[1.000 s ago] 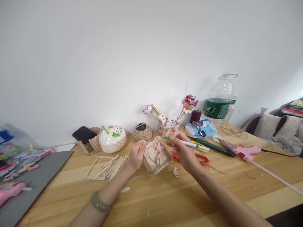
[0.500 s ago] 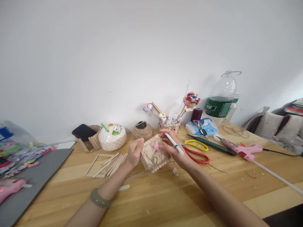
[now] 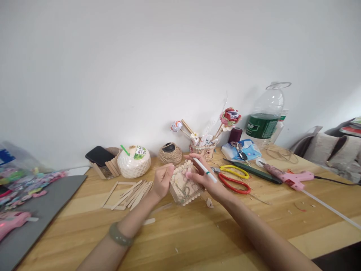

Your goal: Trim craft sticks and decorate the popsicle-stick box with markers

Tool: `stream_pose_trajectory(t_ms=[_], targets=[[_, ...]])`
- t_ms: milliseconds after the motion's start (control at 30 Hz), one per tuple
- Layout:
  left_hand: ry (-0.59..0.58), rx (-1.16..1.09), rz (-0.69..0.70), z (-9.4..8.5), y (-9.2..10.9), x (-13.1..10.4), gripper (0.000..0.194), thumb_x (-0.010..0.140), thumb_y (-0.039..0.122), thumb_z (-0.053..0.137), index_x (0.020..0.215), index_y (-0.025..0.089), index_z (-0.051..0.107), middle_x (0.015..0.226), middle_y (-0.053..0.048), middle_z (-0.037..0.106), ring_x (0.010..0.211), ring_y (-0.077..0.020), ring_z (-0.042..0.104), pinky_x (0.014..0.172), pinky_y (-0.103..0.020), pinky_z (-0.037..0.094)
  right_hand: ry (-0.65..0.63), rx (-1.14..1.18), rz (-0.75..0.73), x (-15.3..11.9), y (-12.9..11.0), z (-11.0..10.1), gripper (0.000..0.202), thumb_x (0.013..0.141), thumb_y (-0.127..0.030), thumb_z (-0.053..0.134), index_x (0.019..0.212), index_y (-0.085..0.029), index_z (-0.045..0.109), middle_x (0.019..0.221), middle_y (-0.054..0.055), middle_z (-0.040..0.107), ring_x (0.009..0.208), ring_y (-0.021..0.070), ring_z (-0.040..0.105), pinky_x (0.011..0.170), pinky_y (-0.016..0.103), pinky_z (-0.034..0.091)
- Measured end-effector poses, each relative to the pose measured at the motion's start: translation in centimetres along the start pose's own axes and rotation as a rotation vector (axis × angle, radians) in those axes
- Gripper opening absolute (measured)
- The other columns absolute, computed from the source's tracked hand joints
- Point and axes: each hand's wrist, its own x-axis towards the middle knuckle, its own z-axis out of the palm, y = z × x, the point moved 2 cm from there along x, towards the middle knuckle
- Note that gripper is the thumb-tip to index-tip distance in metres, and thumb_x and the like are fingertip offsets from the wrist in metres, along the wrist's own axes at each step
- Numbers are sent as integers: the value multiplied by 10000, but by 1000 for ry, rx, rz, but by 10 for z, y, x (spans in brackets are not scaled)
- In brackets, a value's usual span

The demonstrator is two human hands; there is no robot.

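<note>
My left hand is closed on the left edge of a small craft-stick box, tilted up above the table. Scalloped stick ends line its rims, and twine and pale flower shapes decorate its face. A white marker with a green band lies across my right hand, gripped between thumb and fingers. My right fingertips touch a small pink piece on the box's face. Whether that piece is stuck down cannot be made out.
Craft sticks lie left of my hands, near a wrapped coconut and a phone. Behind are a twine ball and a decorated pen holder. Red-handled scissors, yellow-handled pliers and a pink glue gun lie right.
The view has shifted slightly. My right fingers and the marker have moved a little against the box, the fingertips still at the pink piece. My left hand keeps its hold.
</note>
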Motion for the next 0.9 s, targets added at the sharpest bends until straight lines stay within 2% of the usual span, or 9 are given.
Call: stream_pose_trajectory(t_ms=[100,200,467,900], targets=[[3,0,-5,0,-2,0,449,904,391,372,510,194,288,531,40,313,495,-101,313,492,-264,247,0,-26,-6,1,2,0,392,751,-248,623,1099,-318,457,1214,-11,495,942,179,527,803,319,428],[5,-1,-10,0,-3,-1,449,901,392,380,508,194,287,528,40,319,492,-100,316,486,-263,245,7,-54,-25,2,3,0,373,744,-227,626,1073,-302,468,1114,-18,513,848,162,509,739,287,416],[23,5,-2,1,2,0,470,898,434,378,502,197,288,513,42,307,481,-102,313,482,-268,249,17,-91,-55,4,3,0,335,734,-244,623,1036,-285,484,983,-17,484,785,155,459,671,266,383],[52,16,-12,1,7,1,496,876,496,384,489,203,283,495,39,310,473,-108,312,474,-276,247,30,-98,-2,2,-1,5,302,723,-271,631,999,-298,512,836,-26,463,671,158,449,593,283,403]])
